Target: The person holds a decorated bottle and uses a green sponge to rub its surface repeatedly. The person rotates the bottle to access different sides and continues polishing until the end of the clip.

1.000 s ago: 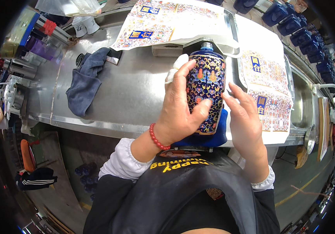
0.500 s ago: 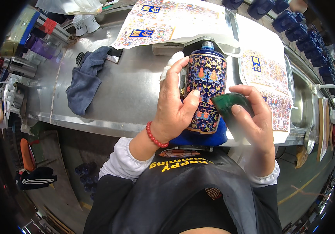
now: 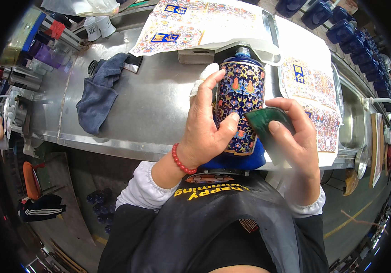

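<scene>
A dark blue bottle [image 3: 241,98] covered in a gold and red flower pattern stands upright on a blue pad [image 3: 238,159] at the near edge of the steel bench [image 3: 154,104]. My left hand [image 3: 206,125] wraps around its left side, thumb pressed on the front. My right hand [image 3: 293,136] holds a flat dark green scraper [image 3: 266,120] against the bottle's right side. A red bead bracelet [image 3: 181,160] circles my left wrist.
Patterned decal sheets [image 3: 195,20] lie at the back and to the right [image 3: 313,98]. A blue-grey cloth [image 3: 97,93] is crumpled on the left. Several plain blue bottles [image 3: 341,27] stand at the far right. A sink with a tap [image 3: 386,102] is at right.
My right hand has lifted off the bottle's side and turned, and the green scraper now shows in its fingers. The bottle sits slightly higher and more upright in view.
</scene>
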